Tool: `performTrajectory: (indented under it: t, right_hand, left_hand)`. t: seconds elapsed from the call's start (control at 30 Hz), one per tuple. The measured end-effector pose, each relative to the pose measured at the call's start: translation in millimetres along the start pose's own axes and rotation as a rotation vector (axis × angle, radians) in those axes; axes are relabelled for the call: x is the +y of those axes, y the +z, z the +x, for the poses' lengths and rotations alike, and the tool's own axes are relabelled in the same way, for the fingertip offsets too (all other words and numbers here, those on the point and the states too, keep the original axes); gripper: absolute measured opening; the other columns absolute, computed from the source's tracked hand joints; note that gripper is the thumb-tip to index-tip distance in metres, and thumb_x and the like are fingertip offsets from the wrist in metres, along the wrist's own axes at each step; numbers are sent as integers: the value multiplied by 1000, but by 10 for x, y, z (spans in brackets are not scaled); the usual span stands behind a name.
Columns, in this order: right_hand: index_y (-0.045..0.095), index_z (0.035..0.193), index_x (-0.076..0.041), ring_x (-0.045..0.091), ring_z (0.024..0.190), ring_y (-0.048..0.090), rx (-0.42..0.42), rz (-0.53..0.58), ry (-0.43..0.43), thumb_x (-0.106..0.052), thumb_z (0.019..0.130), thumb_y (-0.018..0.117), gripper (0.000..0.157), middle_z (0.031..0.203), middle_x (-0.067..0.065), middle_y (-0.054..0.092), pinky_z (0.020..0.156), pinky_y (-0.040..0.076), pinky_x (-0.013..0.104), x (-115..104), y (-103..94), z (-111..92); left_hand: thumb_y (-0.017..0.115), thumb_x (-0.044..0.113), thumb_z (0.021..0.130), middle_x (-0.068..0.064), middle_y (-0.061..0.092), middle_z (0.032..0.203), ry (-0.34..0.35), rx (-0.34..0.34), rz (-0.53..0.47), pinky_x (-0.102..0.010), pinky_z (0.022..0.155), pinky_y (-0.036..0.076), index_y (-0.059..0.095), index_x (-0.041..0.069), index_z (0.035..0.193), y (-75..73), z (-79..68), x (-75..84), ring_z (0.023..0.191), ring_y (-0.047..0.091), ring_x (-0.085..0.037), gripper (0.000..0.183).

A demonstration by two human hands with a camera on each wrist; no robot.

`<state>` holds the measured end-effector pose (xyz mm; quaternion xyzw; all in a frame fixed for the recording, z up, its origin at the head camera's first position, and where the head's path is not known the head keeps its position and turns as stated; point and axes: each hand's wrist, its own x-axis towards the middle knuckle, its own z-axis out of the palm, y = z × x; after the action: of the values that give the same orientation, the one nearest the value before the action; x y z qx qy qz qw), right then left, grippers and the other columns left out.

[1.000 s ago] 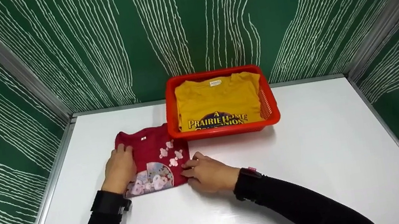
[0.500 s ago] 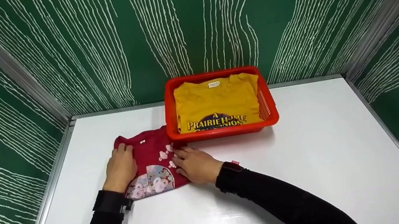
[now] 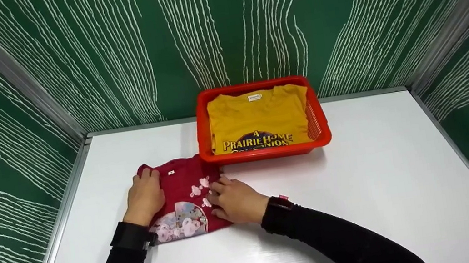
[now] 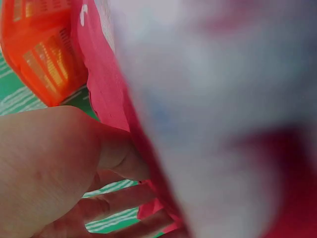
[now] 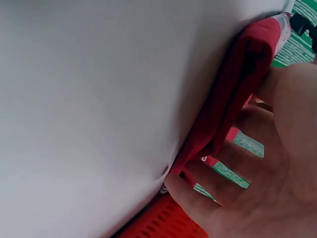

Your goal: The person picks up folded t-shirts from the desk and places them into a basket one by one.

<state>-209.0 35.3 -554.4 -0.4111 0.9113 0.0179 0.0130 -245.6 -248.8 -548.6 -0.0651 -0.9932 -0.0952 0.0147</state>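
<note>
A folded dark red shirt (image 3: 177, 190) with pink flowers and a floral patch (image 3: 180, 221) lies on the white table, its upper right corner by the red basket. At its left side, my left hand (image 3: 145, 197) bends its fingers over the edge near the collar and holds it. In the left wrist view the thumb (image 4: 121, 153) meets the cloth edge; the fingertips are hidden. Spread over the shirt's right edge, the fingers of my right hand (image 3: 237, 202) rest on the cloth. The folded layers (image 5: 233, 94) show in the right wrist view, where several fingertips are hidden.
A red plastic basket (image 3: 266, 151) stands near the back wall, with a folded yellow printed shirt (image 3: 259, 114) inside. Green walls (image 3: 229, 26) with white lines surround the white table (image 3: 360, 178) at the back and sides.
The red shirt has slid slightly toward me, away from the back wall. My right hand has moved left and farther onto its right side. The left hand stays nearly in place; the basket has not moved.
</note>
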Motion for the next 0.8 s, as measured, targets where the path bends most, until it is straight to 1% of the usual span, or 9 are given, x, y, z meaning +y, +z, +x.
performTrajectory:
  t: [0.13, 0.33, 0.47, 0.57, 0.7, 0.8]
  right_hand:
    - [73, 144, -23, 30, 132, 59, 6, 6, 1, -52, 112, 59, 45, 149, 6, 65, 112, 58, 45, -42, 4, -88]
    - [73, 145, -23, 30, 134, 58, 0, 52, 5, -50, 111, 62, 45, 153, 7, 64, 114, 57, 45, -30, 9, -233]
    - [73, 144, -22, 31, 134, 58, 2, 80, -3, -49, 111, 63, 44, 155, 8, 64, 116, 56, 46, 13, 13, -366]
    - [74, 143, -22, 32, 131, 59, 19, 94, -14, -48, 110, 65, 43, 153, 9, 65, 115, 57, 46, 51, 4, -486]
    - [75, 142, -20, 35, 131, 60, 33, 137, -11, -47, 109, 68, 43, 152, 10, 66, 114, 56, 47, 125, 2, -663]
    - [75, 143, -20, 37, 132, 60, 31, 180, 2, -46, 108, 68, 44, 153, 11, 65, 115, 55, 49, 209, 20, -804]
  left_hand:
    - [69, 4, 96, -34, 62, 134, 18, 21, 38, -67, 90, 63, 64, -11, 131, 7, -61, 57, 119, 62, -56, 38]
    - [72, 4, 93, -32, 64, 126, 53, 66, 90, -65, 82, 65, 63, -10, 124, 71, -156, 174, 113, 63, -55, 35]
    - [75, 6, 91, -31, 64, 124, 68, 53, 100, -64, 81, 65, 61, -8, 123, 110, -184, 292, 114, 63, -55, 37]
    - [76, 8, 91, -29, 64, 123, 83, 41, 106, -63, 81, 66, 62, -7, 122, 128, -210, 385, 114, 63, -53, 37]
    - [77, 10, 90, -27, 65, 121, 130, 51, 117, -60, 78, 66, 62, -5, 120, 154, -246, 492, 111, 63, -51, 37]
    - [80, 14, 91, -27, 65, 121, 172, 59, 117, -59, 79, 66, 63, -5, 121, 166, -263, 575, 111, 63, -50, 39]
